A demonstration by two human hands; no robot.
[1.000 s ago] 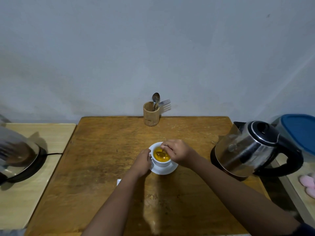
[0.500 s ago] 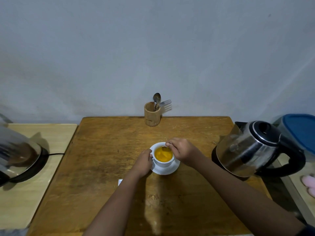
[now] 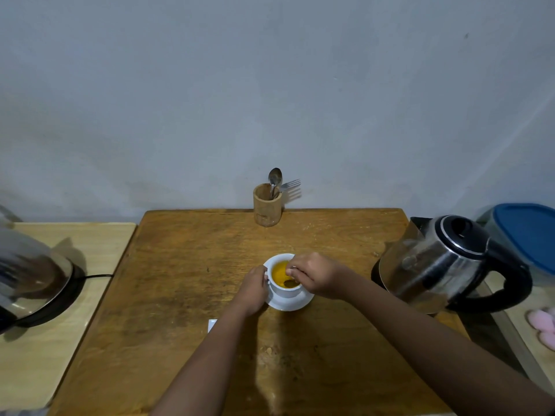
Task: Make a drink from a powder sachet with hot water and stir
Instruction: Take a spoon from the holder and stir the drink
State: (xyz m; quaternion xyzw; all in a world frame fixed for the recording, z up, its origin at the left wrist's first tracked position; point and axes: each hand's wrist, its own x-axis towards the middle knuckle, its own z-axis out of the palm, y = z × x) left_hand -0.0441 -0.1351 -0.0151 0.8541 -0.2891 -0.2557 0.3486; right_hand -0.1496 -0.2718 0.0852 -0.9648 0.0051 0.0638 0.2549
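Note:
A white cup (image 3: 277, 259) full of orange-yellow drink stands on a white saucer (image 3: 289, 304) in the middle of the wooden table (image 3: 186, 280). My left hand (image 3: 252, 291) grips the cup's left side. My right hand (image 3: 313, 276) hovers over the cup's right rim, pinching a spoon (image 3: 290, 283) whose bowl is dipped in the drink; its handle is hidden by my fingers. A steel electric kettle (image 3: 441, 262) sits at the table's right edge. A white scrap of sachet (image 3: 212, 324) peeks out beside my left forearm.
A wooden holder (image 3: 266, 205) with a spoon and a fork stands at the table's far edge by the wall. A shiny lidded pot (image 3: 33, 277) sits on the left side table. A blue-lidded container (image 3: 528, 235) is behind the kettle.
My right hand has shifted around the cup's rim, carrying the spoon through the drink. The left hand stays on the cup. The view has drifted slightly.

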